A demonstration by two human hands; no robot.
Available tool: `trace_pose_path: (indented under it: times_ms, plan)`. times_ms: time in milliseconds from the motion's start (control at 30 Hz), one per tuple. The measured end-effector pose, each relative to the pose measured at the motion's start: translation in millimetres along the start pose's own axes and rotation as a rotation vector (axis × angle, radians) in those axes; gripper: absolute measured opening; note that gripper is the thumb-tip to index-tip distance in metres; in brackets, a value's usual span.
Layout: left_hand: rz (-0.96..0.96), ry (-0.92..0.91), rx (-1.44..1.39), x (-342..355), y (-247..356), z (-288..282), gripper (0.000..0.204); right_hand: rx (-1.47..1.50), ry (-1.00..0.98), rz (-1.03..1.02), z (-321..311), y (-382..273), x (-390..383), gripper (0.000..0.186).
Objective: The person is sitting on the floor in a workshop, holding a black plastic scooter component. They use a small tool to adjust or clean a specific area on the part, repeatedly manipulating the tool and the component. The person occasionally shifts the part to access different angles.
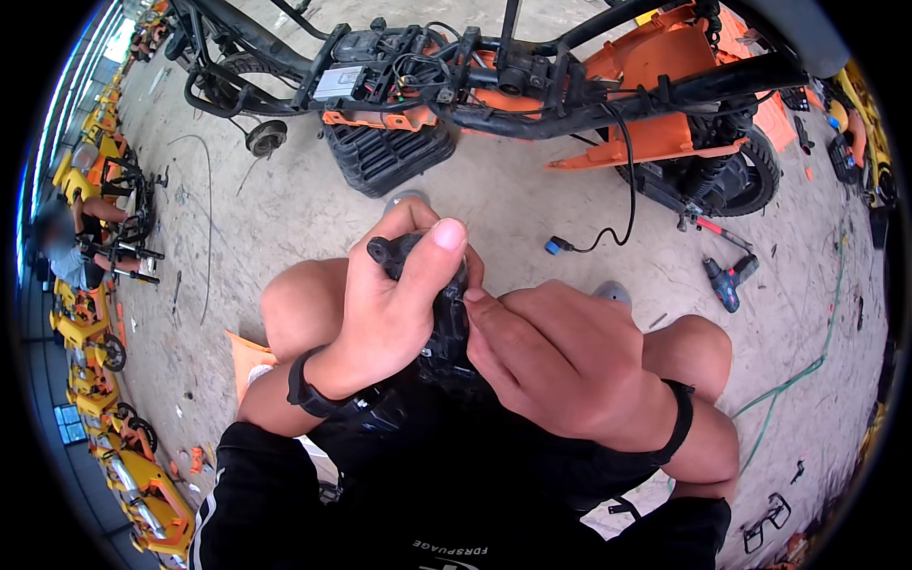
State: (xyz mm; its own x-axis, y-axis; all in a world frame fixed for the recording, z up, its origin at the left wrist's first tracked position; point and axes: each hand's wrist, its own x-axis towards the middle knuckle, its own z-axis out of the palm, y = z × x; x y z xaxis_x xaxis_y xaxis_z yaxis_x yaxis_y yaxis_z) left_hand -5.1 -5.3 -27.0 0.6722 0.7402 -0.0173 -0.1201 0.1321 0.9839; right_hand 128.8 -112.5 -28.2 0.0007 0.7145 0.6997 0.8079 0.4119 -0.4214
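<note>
My left hand [399,313] is wrapped round a black plastic part [442,328] held above my lap, thumb pressed along its upper end, where a small lug with a hole sticks out. My right hand [560,366] is at the part's right side, fingers curled and pinched near its edge; whatever sits between those fingertips is too small or hidden to make out. A black wristband shows on each wrist.
A stripped scooter frame [603,123] with orange panels stands ahead over a black crate [380,157]. On the floor lie a cordless drill [724,283], a plug on a cable [560,245] and green cord [788,380]. Another person [71,252] sits left beside yellow scooters [133,484].
</note>
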Motion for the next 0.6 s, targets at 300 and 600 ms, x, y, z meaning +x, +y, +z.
trace_pose_path:
  times_ms: [300,600]
  plan:
    - [-0.018,-0.017,0.011,0.9,0.3,-0.1,0.033,0.107,0.009,0.086,-1.0,-1.3,3.1,0.026]
    - [-0.061,0.005,0.001,-0.4,4.7,2.3,0.035,0.422,0.060,0.313,0.2,2.9,4.5,0.016]
